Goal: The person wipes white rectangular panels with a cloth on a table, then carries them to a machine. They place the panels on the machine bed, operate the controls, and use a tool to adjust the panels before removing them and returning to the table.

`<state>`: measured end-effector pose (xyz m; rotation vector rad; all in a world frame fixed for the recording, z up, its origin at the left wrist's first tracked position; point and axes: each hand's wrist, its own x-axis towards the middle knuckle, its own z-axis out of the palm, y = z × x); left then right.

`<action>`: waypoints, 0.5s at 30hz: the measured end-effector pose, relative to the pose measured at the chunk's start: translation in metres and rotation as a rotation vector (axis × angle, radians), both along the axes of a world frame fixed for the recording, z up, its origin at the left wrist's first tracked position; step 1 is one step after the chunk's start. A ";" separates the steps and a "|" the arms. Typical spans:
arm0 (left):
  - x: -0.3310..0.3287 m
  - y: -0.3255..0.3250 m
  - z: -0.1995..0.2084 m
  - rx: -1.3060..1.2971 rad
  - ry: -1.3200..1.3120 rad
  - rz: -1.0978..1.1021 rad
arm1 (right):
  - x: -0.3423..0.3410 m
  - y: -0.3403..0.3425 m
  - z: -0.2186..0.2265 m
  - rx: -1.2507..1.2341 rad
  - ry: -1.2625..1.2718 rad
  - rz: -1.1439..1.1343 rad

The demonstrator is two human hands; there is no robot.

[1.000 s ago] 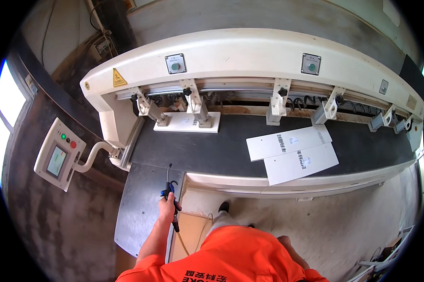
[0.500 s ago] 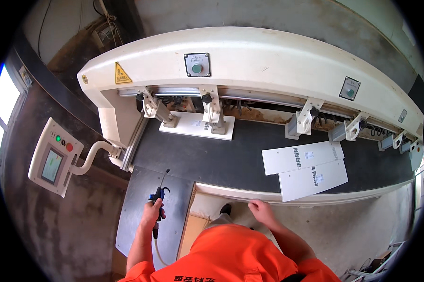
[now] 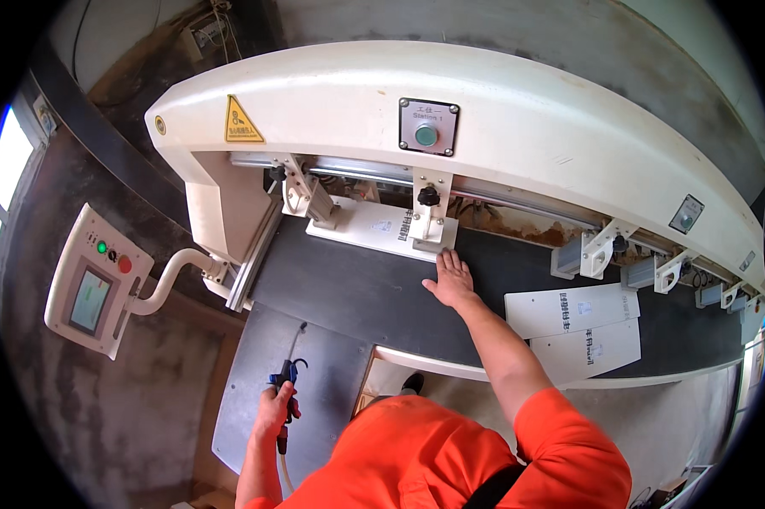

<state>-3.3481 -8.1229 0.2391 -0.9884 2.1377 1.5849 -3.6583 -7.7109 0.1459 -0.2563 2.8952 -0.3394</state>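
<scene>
My left hand (image 3: 272, 409) is wrapped round a black and blue air blow gun (image 3: 286, 375), whose thin nozzle points away over the grey metal side plate (image 3: 251, 407). A pale hose hangs from its handle. Fingers stretched out, my right hand (image 3: 452, 280) is by the near right corner of a white panel (image 3: 357, 227); whether the fingertips touch it I cannot tell. That panel lies flat on the dark machine bed (image 3: 348, 284), beneath two pressing clamps, the left clamp (image 3: 308, 193) and the right clamp (image 3: 429, 204).
Two overlapping white panels, one farther panel (image 3: 535, 314) and one nearer panel (image 3: 569, 360), lie on the bed's right side. A white machine beam (image 3: 332, 102) with a green button (image 3: 426, 136) arches above. A control screen (image 3: 92, 301) hangs on a curved arm at left.
My right hand has gone from near my body, loosely curled, out to the clamped panel, fingers now extended. The view has shifted slightly. My left hand still holds the air blow gun.
</scene>
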 end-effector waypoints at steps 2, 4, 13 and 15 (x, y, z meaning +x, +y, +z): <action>-0.004 -0.018 -0.006 0.008 0.019 0.049 | 0.007 -0.009 -0.006 0.055 0.016 0.026; -0.017 -0.024 0.000 0.073 0.005 -0.035 | 0.023 -0.020 -0.008 0.064 0.040 0.024; -0.076 -0.033 -0.017 0.064 0.041 -0.130 | 0.238 0.011 -0.027 -0.244 0.207 0.288; -0.093 -0.032 -0.035 0.078 0.075 -0.116 | 0.270 0.038 -0.026 -0.371 0.334 -0.073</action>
